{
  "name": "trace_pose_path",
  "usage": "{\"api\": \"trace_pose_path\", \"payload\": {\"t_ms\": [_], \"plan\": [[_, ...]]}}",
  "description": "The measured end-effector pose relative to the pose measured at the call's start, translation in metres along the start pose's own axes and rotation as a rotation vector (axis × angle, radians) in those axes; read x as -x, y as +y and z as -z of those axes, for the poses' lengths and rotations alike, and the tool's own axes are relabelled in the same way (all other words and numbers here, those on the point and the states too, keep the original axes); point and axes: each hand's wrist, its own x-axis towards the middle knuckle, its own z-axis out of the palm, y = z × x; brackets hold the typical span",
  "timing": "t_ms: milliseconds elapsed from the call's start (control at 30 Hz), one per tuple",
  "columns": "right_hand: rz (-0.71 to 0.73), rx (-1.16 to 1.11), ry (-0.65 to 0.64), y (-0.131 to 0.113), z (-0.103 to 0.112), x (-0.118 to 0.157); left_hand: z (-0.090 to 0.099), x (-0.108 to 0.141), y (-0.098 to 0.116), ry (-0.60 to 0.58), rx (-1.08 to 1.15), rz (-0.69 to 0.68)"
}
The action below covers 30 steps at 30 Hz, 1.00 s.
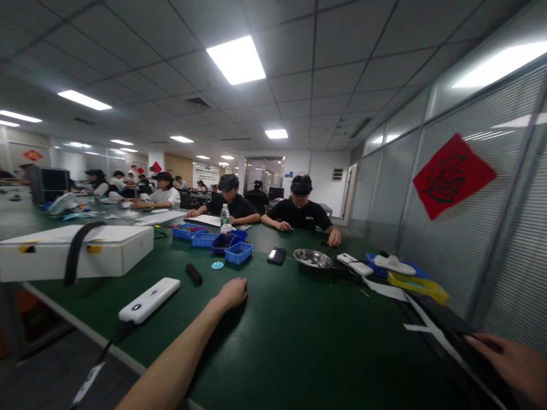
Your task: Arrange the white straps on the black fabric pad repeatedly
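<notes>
My left hand (233, 292) rests on the green tabletop (299, 336) with its fingers curled in, and nothing shows in it. Beyond it lie a light-blue round disc (217, 265) and a short black object (194, 274). At the lower right edge, my right hand (513, 359) has its fingers closed at a dark, soft-looking thing (464, 356) that lies along the table's side. A long white strip (438, 327) runs over this dark thing. The frame's edge cuts off part of the right hand.
A white power bank (149, 300) with a cable and a white box (77, 253) are at left. Blue bins (238, 253), a bottle (224, 215), a phone (277, 255), a metal bowl (313, 259) and a yellow tray (419, 286) stand farther back. Two people (301, 210) sit opposite.
</notes>
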Motion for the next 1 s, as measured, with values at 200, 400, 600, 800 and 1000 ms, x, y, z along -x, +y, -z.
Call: {"api": "trace_pose_path", "payload": {"t_ms": [200, 400, 600, 800, 1000], "plan": [[-0.137, 0.201, -0.037, 0.022, 0.050, 0.043, -0.007, -0.003, -0.003, -0.028, 0.013, -0.040], [-0.238, 0.329, -0.101, -0.008, 0.067, 0.069, -0.015, -0.009, -0.012, -0.061, 0.022, -0.077], [-0.215, 0.342, -0.154, -0.027, 0.070, 0.085, -0.022, -0.014, -0.018, -0.060, 0.041, -0.076], [-0.220, 0.357, -0.186, -0.032, 0.070, 0.091, -0.025, -0.016, -0.020, -0.060, 0.036, -0.101], [-0.202, 0.400, -0.120, -0.039, 0.076, 0.102, -0.023, -0.015, -0.020, -0.067, 0.048, -0.097]]}}
